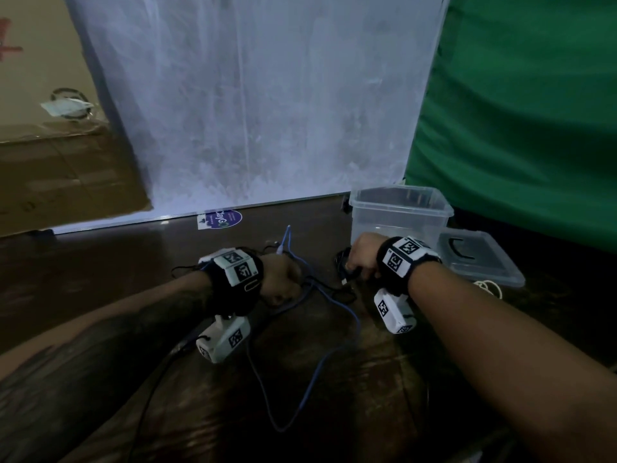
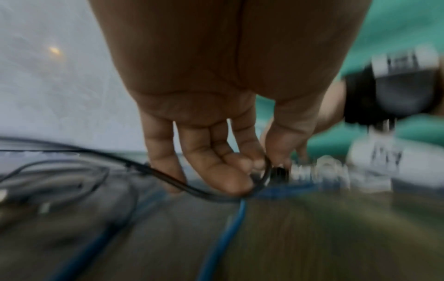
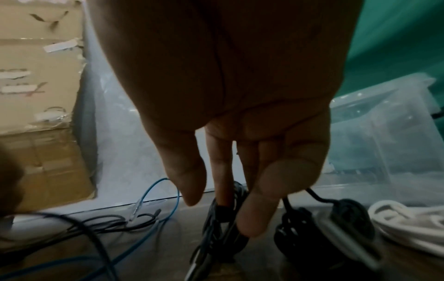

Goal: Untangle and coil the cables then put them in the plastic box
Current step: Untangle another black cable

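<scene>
Head view hides fingers; left wrist shows them pinching black cable

- Plastic box: clear, smooth plastic.
- Bench: dark wood, glossy.
- Blue cable: smooth sheath.
- Cardboard box: matt brown, paper tape scraps.
- Green backdrop: matt cloth, creased.
- White cord: smooth.

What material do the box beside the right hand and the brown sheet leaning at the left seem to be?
The box: clear, glossy plastic, since the wall shows through it. The brown sheet: probably matte corrugated cardboard, with creases and torn tape.
</scene>
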The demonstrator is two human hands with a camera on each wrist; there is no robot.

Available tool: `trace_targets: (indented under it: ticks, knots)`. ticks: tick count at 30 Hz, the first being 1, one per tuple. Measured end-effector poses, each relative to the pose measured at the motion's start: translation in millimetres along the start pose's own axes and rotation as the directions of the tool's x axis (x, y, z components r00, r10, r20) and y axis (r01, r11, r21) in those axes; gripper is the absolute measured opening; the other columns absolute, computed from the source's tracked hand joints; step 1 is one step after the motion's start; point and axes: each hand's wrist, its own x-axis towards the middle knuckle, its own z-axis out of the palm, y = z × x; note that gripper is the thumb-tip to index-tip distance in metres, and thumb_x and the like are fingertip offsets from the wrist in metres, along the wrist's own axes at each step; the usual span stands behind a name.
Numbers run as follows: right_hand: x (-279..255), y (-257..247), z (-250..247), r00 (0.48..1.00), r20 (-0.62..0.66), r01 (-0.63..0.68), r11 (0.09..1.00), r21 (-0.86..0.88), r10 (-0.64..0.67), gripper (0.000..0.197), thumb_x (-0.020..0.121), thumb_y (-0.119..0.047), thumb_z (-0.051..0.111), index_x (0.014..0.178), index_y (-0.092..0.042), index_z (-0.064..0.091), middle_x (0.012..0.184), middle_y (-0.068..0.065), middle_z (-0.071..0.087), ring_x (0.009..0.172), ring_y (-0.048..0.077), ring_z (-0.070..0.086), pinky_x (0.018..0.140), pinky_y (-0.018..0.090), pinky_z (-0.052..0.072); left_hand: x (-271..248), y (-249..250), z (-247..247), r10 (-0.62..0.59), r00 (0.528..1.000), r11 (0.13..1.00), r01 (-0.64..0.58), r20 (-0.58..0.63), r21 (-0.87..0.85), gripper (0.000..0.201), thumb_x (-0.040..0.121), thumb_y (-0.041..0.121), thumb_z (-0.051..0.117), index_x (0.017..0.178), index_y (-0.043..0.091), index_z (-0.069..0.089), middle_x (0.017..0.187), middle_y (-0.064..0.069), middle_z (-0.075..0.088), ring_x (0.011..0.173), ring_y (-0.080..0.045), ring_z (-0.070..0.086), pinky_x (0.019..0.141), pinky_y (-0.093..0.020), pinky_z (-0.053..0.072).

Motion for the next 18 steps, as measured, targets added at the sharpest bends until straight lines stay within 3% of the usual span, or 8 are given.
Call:
trace_targets:
  ticks: [3, 5, 6, 8, 11, 13, 15, 18]
  knots:
    - [-4, -7, -4, 1.000, 0.006, 0.013, 0.977, -0.213, -0.012, 0.034, 0.091, -0.033, 0.064, 0.113, -0.008, 0.070, 0.110, 0.012, 0.070, 0.094, 0.027, 0.067, 0.074, 0.026, 0.049, -11, 1, -22, 0.111, 0.988, 0.975, -0.130, -0.110, -0.179, 0.018, 0.086, 0.013, 0.053, 0.071, 0.012, 0.062, 0.057, 0.000, 0.061, 0.046, -0.005, 0.053, 0.053, -0.020, 0.045]
    - [-10, -14, -11, 0.995, -0.066, 0.050, 0.933, -0.356, -0.079, 0.042, 0.094, -0.047, 0.056, 0.109, -0.011, 0.072, 0.111, 0.009, 0.069, 0.096, 0.026, 0.063, 0.082, 0.031, 0.051, -14, 3, -34, 0.117, 0.975, 0.933, -0.173, -0.191, -0.315, 0.018, 0.090, 0.000, 0.048, 0.075, 0.009, 0.054, 0.060, -0.009, 0.056, 0.039, -0.010, 0.051, 0.041, -0.021, 0.041]
    - [-13, -19, -16, 0.983, -0.126, 0.089, 0.950, -0.300, -0.132, 0.044, 0.095, -0.051, 0.054, 0.109, -0.013, 0.071, 0.108, 0.006, 0.068, 0.098, 0.025, 0.062, 0.086, 0.033, 0.052, -14, 3, -43, 0.122, 0.962, 0.922, -0.201, -0.243, -0.332, 0.020, 0.091, 0.000, 0.048, 0.076, 0.012, 0.052, 0.062, -0.011, 0.055, 0.039, -0.014, 0.051, 0.040, -0.021, 0.041]
    - [-22, -31, -24, 0.930, -0.266, 0.282, 0.956, 0.077, -0.253, 0.040, 0.094, -0.052, 0.057, 0.108, -0.017, 0.071, 0.105, 0.000, 0.068, 0.103, 0.020, 0.064, 0.090, 0.032, 0.051, -11, 4, -59, 0.167, 0.932, 0.917, -0.267, -0.323, -0.297, 0.020, 0.092, 0.005, 0.051, 0.078, 0.019, 0.056, 0.065, -0.011, 0.057, 0.043, -0.016, 0.052, 0.046, -0.024, 0.043]
    - [-39, -55, -38, 0.873, -0.276, 0.482, 0.796, 0.365, -0.402, 0.034, 0.095, -0.046, 0.058, 0.101, -0.017, 0.074, 0.100, -0.001, 0.074, 0.101, 0.017, 0.067, 0.094, 0.030, 0.046, -14, 10, -83, 0.223, 0.881, 0.901, -0.350, -0.417, -0.258, 0.015, 0.092, 0.016, 0.059, 0.078, 0.023, 0.059, 0.063, 0.000, 0.055, 0.046, -0.010, 0.048, 0.052, -0.024, 0.042]
    - [-48, -65, -48, 0.853, -0.238, 0.521, 0.768, 0.372, -0.464, 0.032, 0.098, -0.039, 0.056, 0.084, -0.015, 0.072, 0.070, -0.002, 0.071, 0.072, 0.021, 0.066, 0.083, 0.036, 0.048, -17, 13, -93, 0.224, 0.858, 0.871, -0.389, -0.462, -0.300, 0.014, 0.092, 0.021, 0.062, 0.078, 0.021, 0.059, 0.060, 0.002, 0.053, 0.045, -0.009, 0.044, 0.049, -0.022, 0.039]
    - [-55, -70, -63, 0.837, -0.328, 0.545, 0.725, 0.420, -0.439, 0.030, 0.100, -0.026, 0.053, 0.073, -0.016, 0.063, 0.050, -0.015, 0.058, 0.047, 0.011, 0.050, 0.065, 0.038, 0.048, -21, 11, -97, 0.216, 0.855, 0.810, -0.427, -0.472, -0.402, 0.016, 0.094, 0.022, 0.060, 0.078, 0.016, 0.059, 0.056, 0.003, 0.050, 0.042, -0.008, 0.040, 0.045, -0.020, 0.035]
    - [-61, -65, -95, 0.778, -0.583, 0.578, 0.628, 0.521, -0.232, 0.031, 0.098, -0.019, 0.049, 0.069, -0.020, 0.058, 0.047, -0.015, 0.044, 0.042, 0.007, 0.032, 0.044, 0.023, 0.029, -24, -11, -89, 0.233, 0.862, 0.753, -0.454, -0.451, -0.477, 0.021, 0.094, 0.030, 0.057, 0.081, 0.014, 0.061, 0.054, 0.005, 0.049, 0.045, -0.009, 0.040, 0.046, -0.020, 0.034]
